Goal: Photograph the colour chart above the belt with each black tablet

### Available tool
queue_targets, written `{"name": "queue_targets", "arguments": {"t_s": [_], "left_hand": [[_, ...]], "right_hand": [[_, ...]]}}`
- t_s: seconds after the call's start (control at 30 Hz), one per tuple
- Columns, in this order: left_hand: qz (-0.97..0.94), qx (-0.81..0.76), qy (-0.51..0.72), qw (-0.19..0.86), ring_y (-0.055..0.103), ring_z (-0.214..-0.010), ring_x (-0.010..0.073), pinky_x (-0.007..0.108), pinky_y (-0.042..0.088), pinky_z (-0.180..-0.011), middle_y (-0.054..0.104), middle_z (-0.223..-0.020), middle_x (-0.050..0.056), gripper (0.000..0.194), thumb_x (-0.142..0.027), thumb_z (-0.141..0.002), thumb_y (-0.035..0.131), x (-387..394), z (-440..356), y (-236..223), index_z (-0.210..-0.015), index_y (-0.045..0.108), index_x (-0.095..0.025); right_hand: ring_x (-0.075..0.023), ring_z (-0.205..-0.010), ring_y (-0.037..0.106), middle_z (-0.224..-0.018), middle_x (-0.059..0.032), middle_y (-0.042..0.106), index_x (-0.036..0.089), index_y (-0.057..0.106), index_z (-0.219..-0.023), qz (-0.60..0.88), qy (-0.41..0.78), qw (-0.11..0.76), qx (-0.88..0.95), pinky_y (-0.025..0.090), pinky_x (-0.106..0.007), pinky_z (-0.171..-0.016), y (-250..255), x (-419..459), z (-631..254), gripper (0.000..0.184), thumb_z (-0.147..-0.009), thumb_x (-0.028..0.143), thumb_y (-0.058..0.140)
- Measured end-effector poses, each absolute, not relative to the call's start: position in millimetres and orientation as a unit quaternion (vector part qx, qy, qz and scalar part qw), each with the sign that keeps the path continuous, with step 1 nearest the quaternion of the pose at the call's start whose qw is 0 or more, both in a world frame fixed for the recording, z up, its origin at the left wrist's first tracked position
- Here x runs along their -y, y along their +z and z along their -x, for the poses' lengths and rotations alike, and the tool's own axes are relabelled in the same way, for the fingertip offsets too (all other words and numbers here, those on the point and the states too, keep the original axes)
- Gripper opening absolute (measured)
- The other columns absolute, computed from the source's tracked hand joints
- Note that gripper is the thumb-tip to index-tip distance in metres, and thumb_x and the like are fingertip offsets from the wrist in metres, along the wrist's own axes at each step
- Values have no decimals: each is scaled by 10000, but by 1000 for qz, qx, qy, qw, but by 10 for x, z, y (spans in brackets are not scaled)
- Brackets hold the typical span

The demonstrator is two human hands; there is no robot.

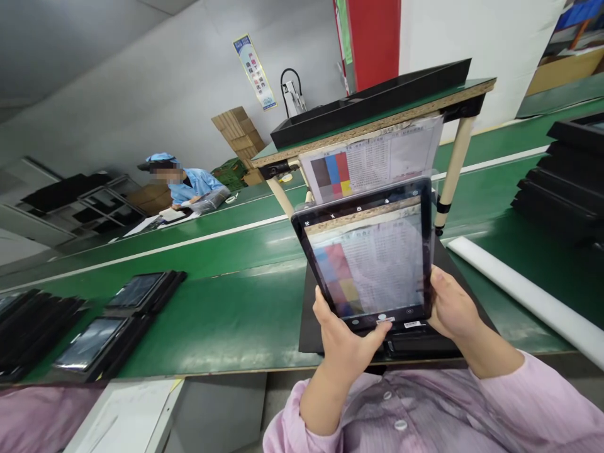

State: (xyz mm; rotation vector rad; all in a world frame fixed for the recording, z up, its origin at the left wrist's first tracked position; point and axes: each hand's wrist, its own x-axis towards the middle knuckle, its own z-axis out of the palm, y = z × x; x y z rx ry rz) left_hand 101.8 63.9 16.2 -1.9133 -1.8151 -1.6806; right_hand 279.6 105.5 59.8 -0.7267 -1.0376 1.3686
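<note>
A black-framed tablet (372, 264) is held up in front of me, tilted, between both hands. Its camera screen is lit and shows the colour chart (335, 173) that hangs behind it under a small raised shelf (377, 116). My left hand (346, 340) grips the lower left of the tablet, with the thumb on the bottom edge by the round shutter button. My right hand (455, 305) is closed round the lower right edge. The fingers behind the tablet are hidden. Below it, a black mat (309, 321) lies on the green bench.
Stacked black trays with tablets (136, 296) stand at the left. More black trays (561, 182) are piled at the right, near a white bar (523, 296). Across the green bench (226, 314) a person in blue (193, 185) sits. A pink sleeve (42, 415) shows at lower left.
</note>
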Motion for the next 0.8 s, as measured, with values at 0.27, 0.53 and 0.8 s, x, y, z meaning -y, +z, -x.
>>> {"name": "queue_targets", "arguments": {"t_s": [0.27,0.53,0.8], "left_hand": [[600,559,-572,-30,403,-1406,394,562,363,-1145,383,-1421,255,1199,-650,-660,805,-638,-1012,161,-1527,158,-132],[332,426,-684,-491,694,-1086,227,344,593,-875,713,-1243,38,443,-572,-819,714,-703,-662,334,-1202,679,-353],[249,288,-684,-623,759,-959,192,247,610,-802,772,-1141,0,382,-353,-724,854,-718,-720,416,-1095,765,-384]], "right_hand": [[-318,-1206,630,-1073,-70,752,247,736,-1013,278,613,599,433,508,-542,-1053,581,-1063,-2782,490,-835,697,653],[-255,-1461,357,-1551,-6,432,349,471,-1491,325,487,586,561,242,-496,-1241,660,-903,-2874,582,-987,641,445],[-241,-1479,309,-1637,-6,235,322,45,-1613,292,264,529,752,327,-458,-1210,1039,-1069,-2991,639,-1056,555,253]]}}
